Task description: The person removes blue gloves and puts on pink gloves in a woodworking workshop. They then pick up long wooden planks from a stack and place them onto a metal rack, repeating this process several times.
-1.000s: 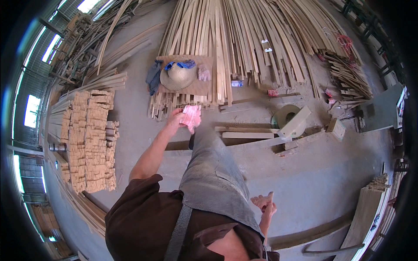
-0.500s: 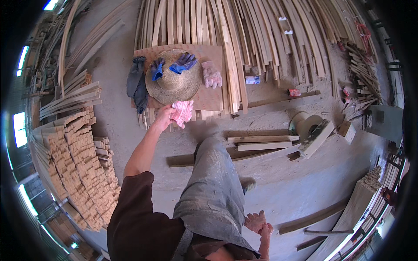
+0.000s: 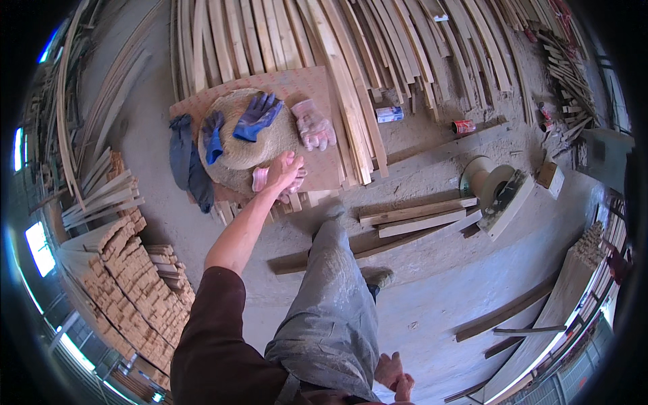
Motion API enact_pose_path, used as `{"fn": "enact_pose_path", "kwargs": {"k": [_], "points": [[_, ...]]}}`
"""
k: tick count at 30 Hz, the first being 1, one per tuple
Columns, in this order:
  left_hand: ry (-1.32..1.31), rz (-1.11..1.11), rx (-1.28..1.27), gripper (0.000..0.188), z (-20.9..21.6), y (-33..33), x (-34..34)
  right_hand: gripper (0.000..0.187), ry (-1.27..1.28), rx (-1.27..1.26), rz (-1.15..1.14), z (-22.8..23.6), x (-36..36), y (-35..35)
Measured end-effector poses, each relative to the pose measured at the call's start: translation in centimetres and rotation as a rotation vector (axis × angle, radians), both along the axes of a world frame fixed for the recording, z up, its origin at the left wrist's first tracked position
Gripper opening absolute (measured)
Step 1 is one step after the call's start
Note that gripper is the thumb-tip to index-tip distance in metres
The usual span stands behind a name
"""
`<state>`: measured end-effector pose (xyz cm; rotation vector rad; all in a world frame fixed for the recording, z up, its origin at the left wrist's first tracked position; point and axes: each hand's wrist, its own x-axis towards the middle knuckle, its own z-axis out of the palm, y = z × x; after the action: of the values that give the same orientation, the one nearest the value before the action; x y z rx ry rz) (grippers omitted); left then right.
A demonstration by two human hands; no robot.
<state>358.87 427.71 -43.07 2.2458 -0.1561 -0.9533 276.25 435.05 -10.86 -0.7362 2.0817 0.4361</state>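
Note:
My left hand (image 3: 283, 171) reaches over the board, its fingers closed on a pink-and-white striped work glove (image 3: 259, 179). The glove is bunched beneath and beside the hand, at the near brim of a straw hat (image 3: 233, 160). Two blue-and-purple gloves, a larger one (image 3: 256, 118) and a narrower one (image 3: 213, 137), lie on the hat. Beside it, a stained pinkish glove (image 3: 313, 126) rests on the board. Low in the picture, next to my grey trousers, my right hand (image 3: 404, 387) grips another pale pinkish glove (image 3: 387, 370).
A brown printed board (image 3: 324, 94) lies across long timber strips (image 3: 270, 40). Dark cloth sleeves (image 3: 185, 162) hang at its left side. Stacked wood (image 3: 121, 283) stands at left. Loose planks (image 3: 418, 223), a spool (image 3: 484, 179) and cans (image 3: 464, 127) lie on the floor to the right.
My left hand has brought the striped glove from the board's near edge onto the hat's near brim. My right hand with its glove has dropped lower, and the view has shifted slightly.

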Motion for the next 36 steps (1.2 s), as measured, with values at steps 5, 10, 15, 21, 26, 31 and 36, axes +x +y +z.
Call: {"fn": "enact_pose_path", "kwargs": {"k": [5,10,15,21,26,31,36], "points": [[0.068,0.222,0.094,0.039,-3.1,-7.7,1.8,0.022,0.007,0.088,-0.117,-2.0,4.9,5.4],[0.247,0.313,0.027,0.027,-6.2,-8.9,4.4,0.021,-0.062,0.202,-0.146,-3.6,8.6,7.5],[0.011,0.013,-0.256,0.023,-6.1,-7.7,2.3,0.021,-0.054,0.091,-0.130,-2.5,6.8,5.0],[-0.300,-0.053,0.026,0.063,-2.8,-10.3,1.6,0.021,-0.057,-0.190,-0.092,-2.4,5.1,1.7],[-0.390,-0.410,0.005,0.068,-3.7,-16.4,1.9,0.022,-0.005,-0.155,-0.110,-1.3,6.9,2.4],[-0.359,-0.527,0.096,0.058,-6.1,-15.2,1.0,0.030,0.030,-0.008,-0.167,-2.9,5.5,5.9],[-0.434,-0.789,-0.004,0.053,-6.3,-18.8,-0.5,0.041,0.023,0.115,-0.237,-3.6,6.9,9.1]]}}
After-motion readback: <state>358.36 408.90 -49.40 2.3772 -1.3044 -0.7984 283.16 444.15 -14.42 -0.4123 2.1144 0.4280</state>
